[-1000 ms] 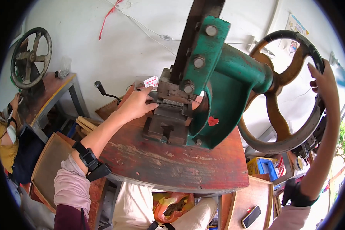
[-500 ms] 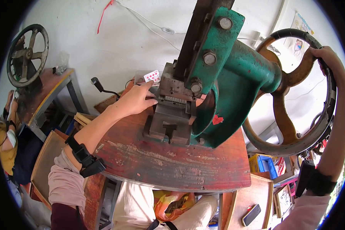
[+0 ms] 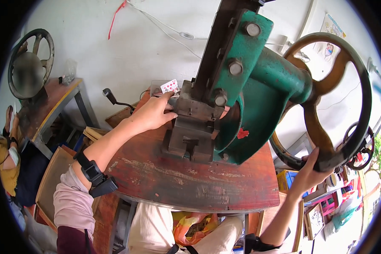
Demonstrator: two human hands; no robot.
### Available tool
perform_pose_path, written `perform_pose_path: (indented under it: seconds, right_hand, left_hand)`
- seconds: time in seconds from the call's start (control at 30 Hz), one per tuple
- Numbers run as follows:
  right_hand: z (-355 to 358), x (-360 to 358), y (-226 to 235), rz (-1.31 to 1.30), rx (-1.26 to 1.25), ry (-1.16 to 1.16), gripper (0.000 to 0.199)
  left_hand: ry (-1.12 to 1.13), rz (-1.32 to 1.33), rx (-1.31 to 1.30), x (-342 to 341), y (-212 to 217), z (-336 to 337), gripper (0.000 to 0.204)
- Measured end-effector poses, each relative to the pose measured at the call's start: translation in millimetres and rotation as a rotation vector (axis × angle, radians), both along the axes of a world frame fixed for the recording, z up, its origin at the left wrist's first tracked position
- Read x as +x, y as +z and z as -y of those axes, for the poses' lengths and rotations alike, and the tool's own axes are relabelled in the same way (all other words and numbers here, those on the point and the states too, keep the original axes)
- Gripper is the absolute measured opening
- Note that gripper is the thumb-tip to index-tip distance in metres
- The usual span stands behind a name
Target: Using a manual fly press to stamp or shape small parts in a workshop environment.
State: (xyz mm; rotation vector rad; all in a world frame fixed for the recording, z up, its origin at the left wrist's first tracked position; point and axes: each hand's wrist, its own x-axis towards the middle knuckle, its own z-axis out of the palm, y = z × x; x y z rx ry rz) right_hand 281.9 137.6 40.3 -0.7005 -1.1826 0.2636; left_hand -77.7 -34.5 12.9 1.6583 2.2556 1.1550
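My left hand (image 3: pixel 154 112) reaches to the left side of the die block (image 3: pixel 189 135) on a green hand press (image 3: pixel 258 89). Its thumb and forefinger bend around something at the die's edge that I cannot make out. Just beyond these fingers stands a playing card (image 3: pixel 169 86) with red diamonds. My right hand (image 3: pixel 311 174) grips the bottom of the press's large handwheel (image 3: pixel 360 122). The press's upper block (image 3: pixel 199 105) sits down close against the lower die.
The press stands on a worn red-brown table (image 3: pixel 169 182). A black lamp-like arm (image 3: pixel 109 95) sticks up at the back left. On the far left, a co-worker's hands (image 3: pixel 12 120) are near another handwheel (image 3: pixel 48 46). Wooden trays (image 3: pixel 51 190) flank the table.
My right hand has swept from the wheel's upper right down to its bottom, and the wheel has turned. The upper block has dropped, closing the gap above the die. My left hand stays put.
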Motion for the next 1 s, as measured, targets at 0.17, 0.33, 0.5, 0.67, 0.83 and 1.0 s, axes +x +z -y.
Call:
perform_pose_path:
  seconds: [0.17, 0.33, 0.5, 0.67, 0.83, 1.0]
  right_hand:
    - [-8, 37, 99, 0.271, 0.021, 0.015, 0.036]
    - [-20, 38, 244, 0.762, -0.197, 0.05, 0.034]
    - [12, 11, 248, 0.693, -0.287, 0.14, 0.033]
    - [-15, 17, 52, 0.037, 0.07, -0.085, 0.028]
    - [7, 3, 20, -0.019, 0.185, -0.028, 0.04]
    - [0, 41, 128, 0.356, -0.069, 0.019, 0.028]
  left_hand:
    - [0.018, -0.074, -0.028, -10, -6, -2, 0.062]
    - [-0.013, 0.172, 0.034, -6, -5, -9, 0.06]
    - [-0.031, 0.115, 0.034, -13, -7, -7, 0.059]
    - [-0.036, 0.182, 0.011, -8, -2, -4, 0.058]
    - [-0.027, 0.158, 0.016, -6, 1, -9, 0.057]
    - [-0.029, 0.028, 0.111, -15, -14, -10, 0.053]
